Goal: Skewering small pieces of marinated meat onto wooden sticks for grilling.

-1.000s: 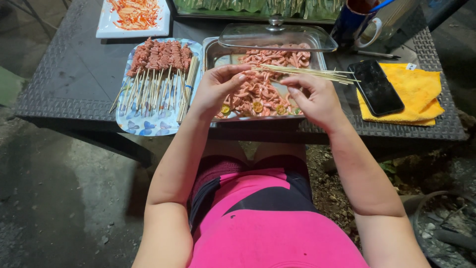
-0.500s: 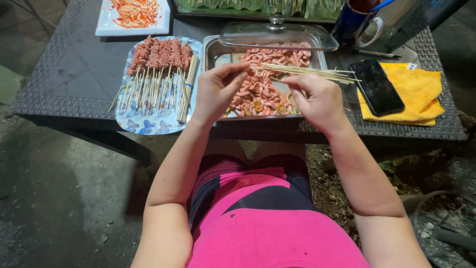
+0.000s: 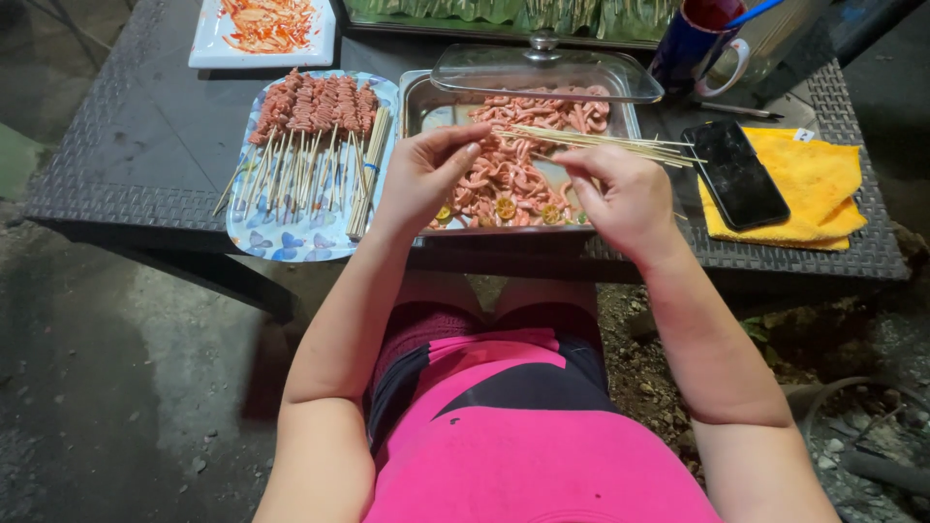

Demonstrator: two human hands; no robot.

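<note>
A metal tray (image 3: 415, 97) on the dark woven table holds pink meat pieces (image 3: 504, 179) and a few yellow slices. A bundle of bare bamboo skewers (image 3: 620, 145) lies across the tray. My left hand (image 3: 426, 179) hovers over the tray's near left part with its fingers curled and thumb toward the middle; what it holds is hidden. My right hand (image 3: 625, 199) is over the near right part, its fingertips pinched at the lower edge of the skewer bundle. To the left, a blue patterned plate (image 3: 291, 242) carries several finished meat skewers (image 3: 315, 107).
A glass lid (image 3: 547, 73) rests on the tray's far edge. A black phone (image 3: 734, 174) lies on a yellow cloth (image 3: 823, 184) at the right. A dark mug (image 3: 693, 44) and a white plate with red sauce (image 3: 266, 29) stand behind. The table's near edge (image 3: 145, 232) drops to concrete floor.
Both hands stay over the tray. My left hand's fingers have closed in slightly toward the right hand; the right hand's fingertips have come up to the skewer bundle.
</note>
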